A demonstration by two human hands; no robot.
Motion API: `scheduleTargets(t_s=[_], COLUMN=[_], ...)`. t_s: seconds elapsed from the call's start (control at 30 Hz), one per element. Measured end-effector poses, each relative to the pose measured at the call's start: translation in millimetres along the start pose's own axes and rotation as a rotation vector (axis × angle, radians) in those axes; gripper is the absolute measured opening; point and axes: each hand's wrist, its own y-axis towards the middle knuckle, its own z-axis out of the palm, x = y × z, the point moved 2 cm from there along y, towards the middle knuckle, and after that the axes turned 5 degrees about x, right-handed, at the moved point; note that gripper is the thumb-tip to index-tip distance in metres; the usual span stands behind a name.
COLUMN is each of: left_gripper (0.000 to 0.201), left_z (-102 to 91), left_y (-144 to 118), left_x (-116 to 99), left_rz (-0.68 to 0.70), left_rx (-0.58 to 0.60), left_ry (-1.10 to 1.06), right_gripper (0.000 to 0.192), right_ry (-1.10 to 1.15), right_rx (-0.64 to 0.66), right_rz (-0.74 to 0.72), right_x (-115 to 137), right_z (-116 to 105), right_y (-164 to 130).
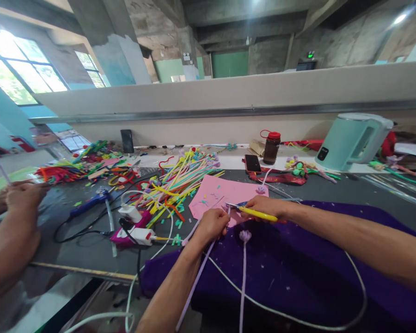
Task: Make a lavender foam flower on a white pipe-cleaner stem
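My left hand grips the top end of a lilac pipe cleaner that runs down toward me over the table edge. My right hand holds yellow-handled scissors, their blades pointing left at the tip of that pipe cleaner. A second lilac stem with a small flower head lies on the purple cloth just below both hands. A pink foam sheet lies behind my hands.
A pile of coloured pipe cleaners, a blue glue gun, white plugs and cables lie left. A phone, red-capped bottle and pale green kettle stand behind. Another person's hands work at far left.
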Motion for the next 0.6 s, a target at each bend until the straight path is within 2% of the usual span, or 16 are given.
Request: scheduleTargets(t_s=[0.27, 0.6], left_gripper=[0.019, 0.022], left_z=[-1.8, -3.6], left_y=[0.1, 1.5], left_x=[2.0, 1.1], left_rz=[0.019, 0.027], left_rx=[-0.023, -0.042], left_ry=[0.053, 0.095], right_gripper=[0.034, 0.028], right_ry=[-0.181, -0.424], right_rx=[-0.039, -0.06], right_rz=[-0.033, 0.017], right_x=[7.2, 9.5], right_z=[-4.9, -12.0], right_y=[-0.8, 4.8])
